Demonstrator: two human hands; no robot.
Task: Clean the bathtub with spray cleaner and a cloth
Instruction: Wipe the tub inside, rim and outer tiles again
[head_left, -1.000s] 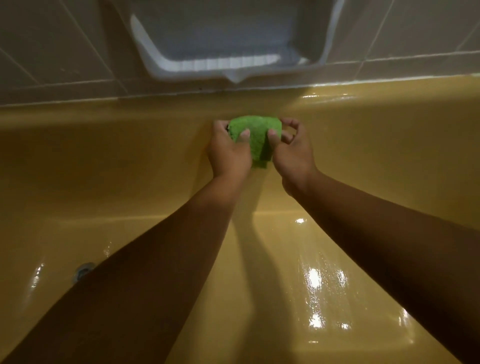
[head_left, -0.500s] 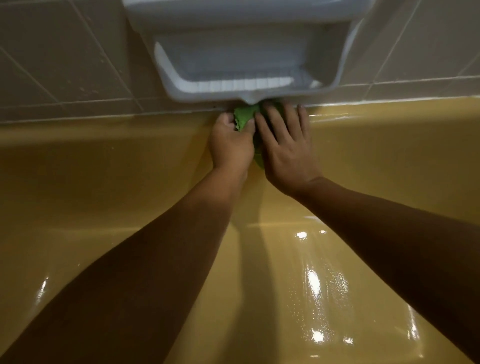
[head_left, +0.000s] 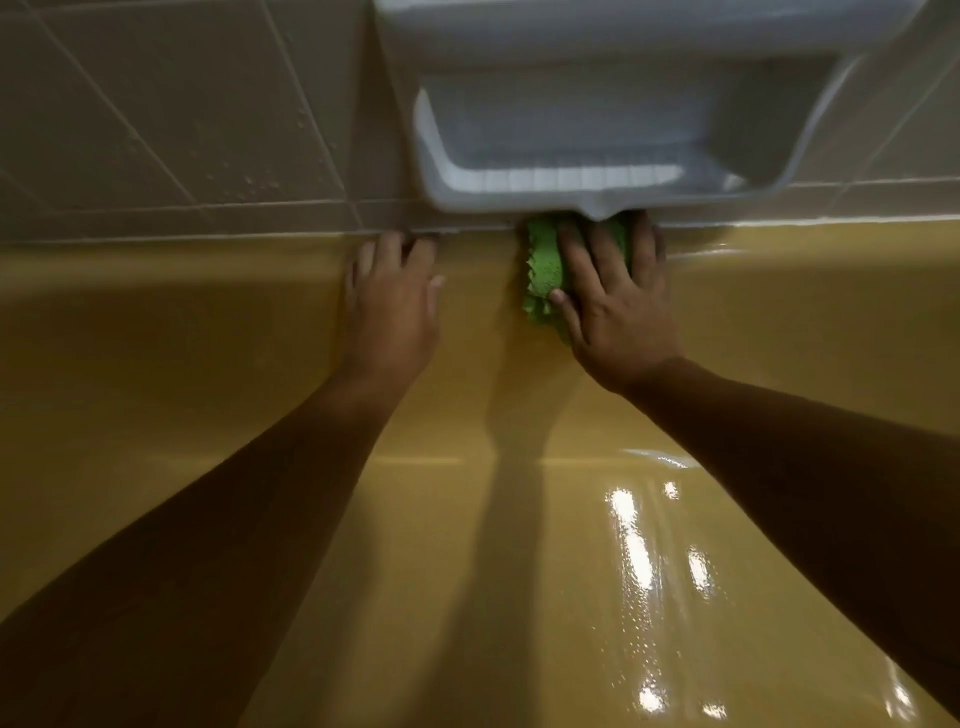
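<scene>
Cloth (head_left: 545, 270) lying half hidden beneath spread right hand (head_left: 615, 312), far end tucking under soap dish (head_left: 597, 135), long axis running near to far on bathtub (head_left: 208, 364) rim, left hand (head_left: 392, 306) pressing flat, empty.

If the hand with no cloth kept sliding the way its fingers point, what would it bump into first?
The left hand lies flat on the yellow tub wall, fingers pointing up. They already reach the rim, so it would probably meet the tiled wall first. The soap dish sits off to its right.

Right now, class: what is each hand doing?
Left hand: open, flat on the tub wall, holding nothing.
Right hand: open, pressing the green cloth against it.
</scene>
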